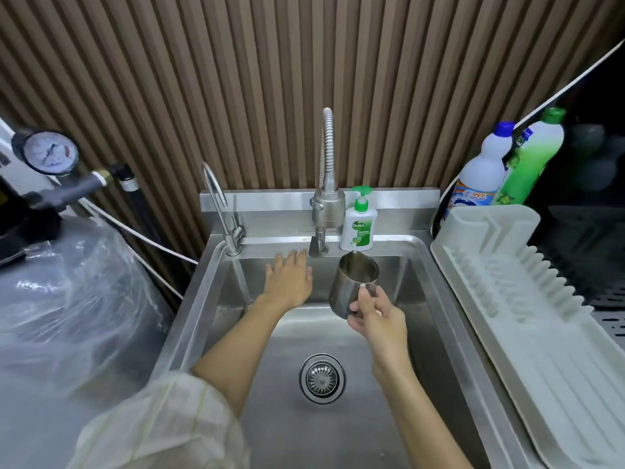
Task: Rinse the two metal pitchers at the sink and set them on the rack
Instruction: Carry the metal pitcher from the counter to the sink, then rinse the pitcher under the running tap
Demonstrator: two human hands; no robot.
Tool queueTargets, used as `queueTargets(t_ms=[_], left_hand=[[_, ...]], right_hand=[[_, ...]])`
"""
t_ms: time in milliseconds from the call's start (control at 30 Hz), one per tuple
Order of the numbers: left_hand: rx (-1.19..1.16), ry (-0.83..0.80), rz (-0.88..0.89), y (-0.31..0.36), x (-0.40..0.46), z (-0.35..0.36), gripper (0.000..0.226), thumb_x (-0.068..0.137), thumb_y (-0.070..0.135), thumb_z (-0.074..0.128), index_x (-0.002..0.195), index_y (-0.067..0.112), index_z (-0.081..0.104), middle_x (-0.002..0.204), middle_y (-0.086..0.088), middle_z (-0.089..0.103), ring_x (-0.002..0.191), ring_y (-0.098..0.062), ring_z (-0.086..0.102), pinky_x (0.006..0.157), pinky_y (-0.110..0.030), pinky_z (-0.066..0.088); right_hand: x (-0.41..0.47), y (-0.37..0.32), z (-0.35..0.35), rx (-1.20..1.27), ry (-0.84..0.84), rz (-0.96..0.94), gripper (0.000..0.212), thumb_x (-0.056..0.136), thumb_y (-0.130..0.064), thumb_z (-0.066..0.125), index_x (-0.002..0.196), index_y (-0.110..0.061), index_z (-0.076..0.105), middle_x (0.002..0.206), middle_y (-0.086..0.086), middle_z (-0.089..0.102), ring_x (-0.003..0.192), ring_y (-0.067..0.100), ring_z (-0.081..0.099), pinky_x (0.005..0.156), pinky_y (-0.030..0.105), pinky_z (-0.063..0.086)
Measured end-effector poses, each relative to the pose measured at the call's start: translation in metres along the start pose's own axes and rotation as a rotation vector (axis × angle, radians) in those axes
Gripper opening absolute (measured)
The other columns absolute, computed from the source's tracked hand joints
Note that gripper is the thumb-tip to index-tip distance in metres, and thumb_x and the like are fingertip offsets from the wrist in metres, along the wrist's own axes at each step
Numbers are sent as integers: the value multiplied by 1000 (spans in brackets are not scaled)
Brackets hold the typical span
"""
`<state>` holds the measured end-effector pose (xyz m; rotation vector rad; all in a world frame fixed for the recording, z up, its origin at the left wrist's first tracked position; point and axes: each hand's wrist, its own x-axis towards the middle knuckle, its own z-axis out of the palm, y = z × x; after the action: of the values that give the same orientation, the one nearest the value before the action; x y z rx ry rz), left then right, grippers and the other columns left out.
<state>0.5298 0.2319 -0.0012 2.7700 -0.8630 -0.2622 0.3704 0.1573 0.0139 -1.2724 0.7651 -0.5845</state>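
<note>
Head view showed early stage: right hand (377, 318) gripped one pitcher (355, 286) by its handle, left hand (289, 277) open, reaching for tap lever (314, 247), rack (527, 299) right of it bare.

I hold one shiny steel pitcher (353, 282) by its handle, upright over the sink (338, 418) beside the empty white rack (527, 299).

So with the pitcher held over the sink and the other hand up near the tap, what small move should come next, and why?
Probably the left hand reaches on to the tap lever and opens it. Its straight fingers lie just short of the lever, no water shows at that tap, and the right hand holds the metal pitcher by its handle, mouth up, just right of the outlet.
</note>
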Motion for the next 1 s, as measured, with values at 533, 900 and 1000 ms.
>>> queueTargets(t_ms=[533,900,1000], left_hand=[[706,-45,320,9,76,3,67,92,23,45,147,13,9,157,-9,11,145,-26,4,117,-52,2],[836,-135,170,-6,83,1,82,89,29,52,147,15,-4,157,-17,6,145,-32,-10,114,-55,2],[788,-148,13,-12,83,9,92,87,26,55,146,14,-15,156,-18,11,144,-36,-9,114,-57,2]], right_hand=[[53,16,22,8,-3,22,37,90,-26,58,54,-21,69,113,8,62,124,21,48,72,25,54],[66,15,31,59,9,122,32,92,-16,55,61,-8,60,121,11,55,98,25,61,62,16,55],[67,15,28,80,21,119,34,91,-16,56,58,-7,59,129,7,55,121,32,54,62,15,55]])
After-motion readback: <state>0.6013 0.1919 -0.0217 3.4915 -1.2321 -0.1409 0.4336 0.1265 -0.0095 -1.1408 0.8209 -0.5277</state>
